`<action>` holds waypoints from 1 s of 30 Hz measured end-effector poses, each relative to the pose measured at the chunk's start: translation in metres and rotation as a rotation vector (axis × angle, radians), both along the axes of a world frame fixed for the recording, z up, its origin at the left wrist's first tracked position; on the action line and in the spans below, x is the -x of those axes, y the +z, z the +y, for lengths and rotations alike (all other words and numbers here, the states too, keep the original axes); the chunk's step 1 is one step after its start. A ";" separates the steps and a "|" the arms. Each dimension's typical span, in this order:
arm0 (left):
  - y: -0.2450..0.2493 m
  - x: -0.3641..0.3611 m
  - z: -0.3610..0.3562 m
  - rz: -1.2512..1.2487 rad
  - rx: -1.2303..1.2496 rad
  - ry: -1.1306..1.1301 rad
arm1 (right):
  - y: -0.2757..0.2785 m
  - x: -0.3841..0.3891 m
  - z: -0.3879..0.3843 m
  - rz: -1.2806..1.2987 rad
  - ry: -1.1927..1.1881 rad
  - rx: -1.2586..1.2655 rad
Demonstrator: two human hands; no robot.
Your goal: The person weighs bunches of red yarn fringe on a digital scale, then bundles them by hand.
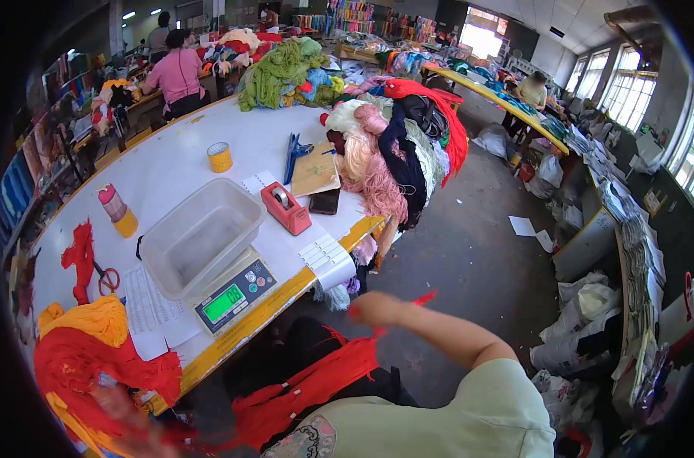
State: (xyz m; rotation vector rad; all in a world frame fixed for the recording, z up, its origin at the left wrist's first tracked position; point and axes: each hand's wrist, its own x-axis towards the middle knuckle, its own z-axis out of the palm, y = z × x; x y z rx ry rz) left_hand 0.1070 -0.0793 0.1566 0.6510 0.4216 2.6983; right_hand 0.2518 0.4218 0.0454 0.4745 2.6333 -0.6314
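My right hand (376, 310) is raised beyond the table's near edge, fingers closed around red yarn (316, 385). A short end of the yarn sticks out past my wrist, and the rest lies across my lap. At the lower left, my left hand (129, 420) is smeared by motion beside a heap of red yarn (80, 355) with orange yarn (95, 320) around it. Whether its fingers hold any strands cannot be made out. A digital scale (236, 294) carrying a translucent plastic tub (198, 237) stands on the table between my hands.
On the white table (171, 149) are a red tape dispenser (286, 208), yellow tape roll (219, 157), scissors (106, 279), paper sheets (152, 309) and a phone (324, 201). Yarn heaps (377, 153) cover its far end. A person in pink (179, 76) works behind. Bags (583, 320) line the right.
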 end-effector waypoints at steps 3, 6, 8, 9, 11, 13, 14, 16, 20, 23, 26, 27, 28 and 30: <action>-0.065 0.000 0.079 0.138 0.363 -0.109 | 0.015 0.034 -0.078 0.166 0.313 0.179; -0.040 -0.020 0.167 0.795 0.985 -0.006 | 0.073 0.044 -0.135 0.247 0.482 0.369; -0.040 -0.037 0.188 0.883 1.088 -0.006 | 0.063 0.049 -0.144 0.587 0.521 0.450; -0.040 -0.035 0.188 0.844 1.124 -0.083 | 0.064 0.052 -0.139 0.388 0.458 0.570; -0.044 -0.037 0.185 0.675 1.172 -0.281 | 0.080 0.046 -0.132 0.208 0.347 0.726; -0.050 -0.042 0.181 0.513 1.163 -0.450 | 0.086 0.036 -0.124 0.091 0.289 0.834; -0.053 -0.043 0.180 0.481 1.145 -0.501 | 0.081 0.033 -0.120 0.068 0.293 0.869; -0.063 -0.048 0.175 0.587 1.092 -0.469 | 0.059 0.027 -0.114 -0.012 0.287 0.969; -0.048 -0.042 0.153 0.652 1.322 -0.576 | 0.051 0.017 -0.075 -0.058 -0.011 0.926; -0.038 -0.045 0.141 0.517 1.209 -0.448 | 0.007 0.018 -0.030 0.056 -0.155 0.885; -0.026 -0.044 0.131 0.474 1.160 -0.328 | 0.009 0.033 0.009 0.651 -0.078 0.066; -0.023 -0.044 0.128 0.462 1.150 -0.291 | 0.016 0.039 0.020 0.723 -0.121 -0.064; -0.021 -0.045 0.127 0.456 1.150 -0.290 | 0.011 0.049 0.042 0.874 -0.036 -0.207; -0.017 -0.049 0.130 0.448 1.149 -0.290 | 0.018 0.062 0.055 0.899 0.012 -0.400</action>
